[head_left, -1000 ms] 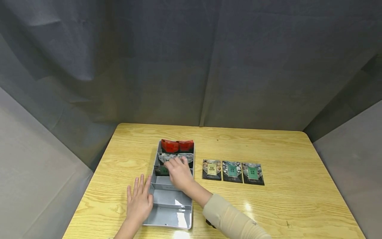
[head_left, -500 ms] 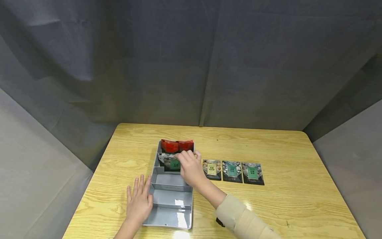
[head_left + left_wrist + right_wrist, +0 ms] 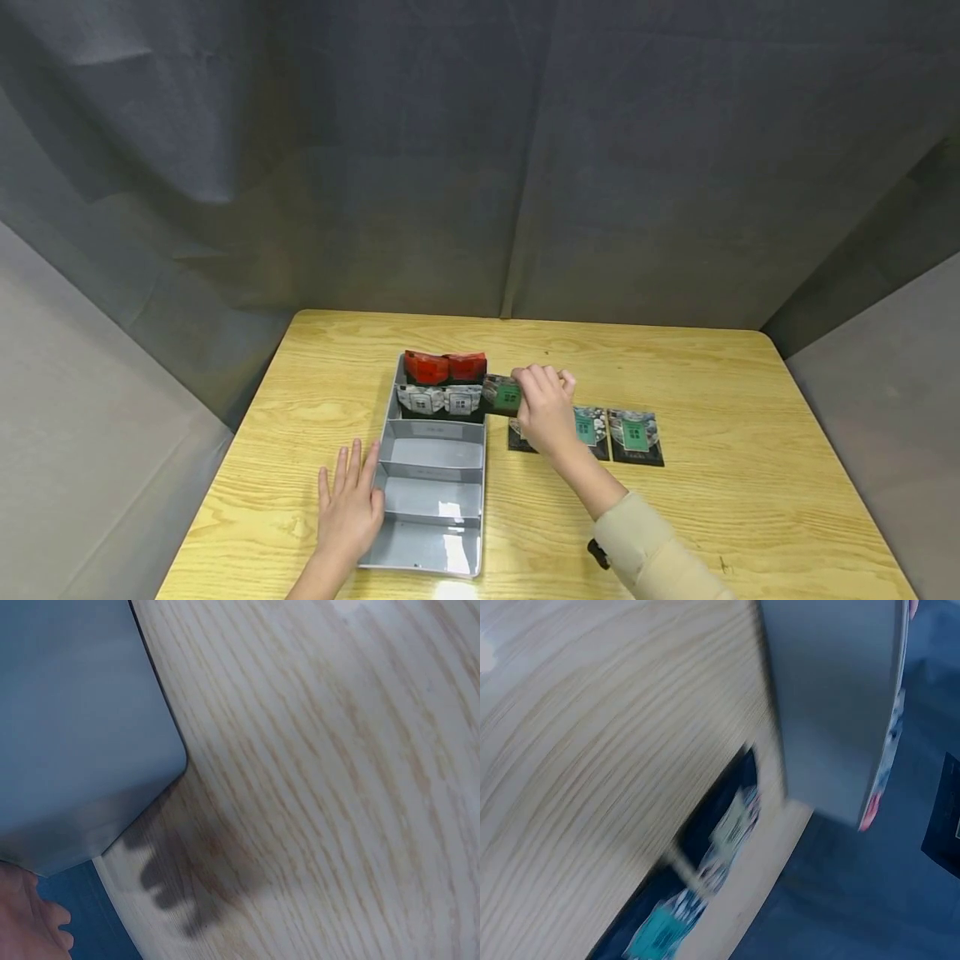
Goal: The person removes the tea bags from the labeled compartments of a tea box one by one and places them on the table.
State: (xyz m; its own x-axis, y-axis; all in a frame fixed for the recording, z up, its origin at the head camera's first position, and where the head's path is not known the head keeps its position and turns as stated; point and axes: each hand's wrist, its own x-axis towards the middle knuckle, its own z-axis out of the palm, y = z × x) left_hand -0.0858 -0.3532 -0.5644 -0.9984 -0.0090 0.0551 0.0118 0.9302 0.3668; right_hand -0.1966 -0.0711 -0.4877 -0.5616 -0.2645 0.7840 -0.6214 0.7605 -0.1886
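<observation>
In the head view my right hand [image 3: 546,410] pinches a dark sachet with a green label [image 3: 502,395] just right of the grey divided box [image 3: 431,554]. The right wrist view shows that held sachet [image 3: 943,817] in part at its right edge. With fingers spread, my left hand [image 3: 350,512] rests against the box's left side. Two red sachets [image 3: 427,367] stand in the farthest compartment. Two silver-white sachets [image 3: 461,403] fill the one in front of it. The three nearer compartments hold nothing.
Right of the box several sachets lie flat in a row: a yellow-labelled one [image 3: 731,829], mostly hidden by my hand in the head view, a teal-labelled one [image 3: 588,429] and a green-labelled one [image 3: 635,435]. Dark cloth [image 3: 637,167] hangs behind the wooden table [image 3: 750,467].
My right hand has lifted the green-labelled sachet out of the box's third compartment and carried it right, past the box's edge. The left hand has stayed put.
</observation>
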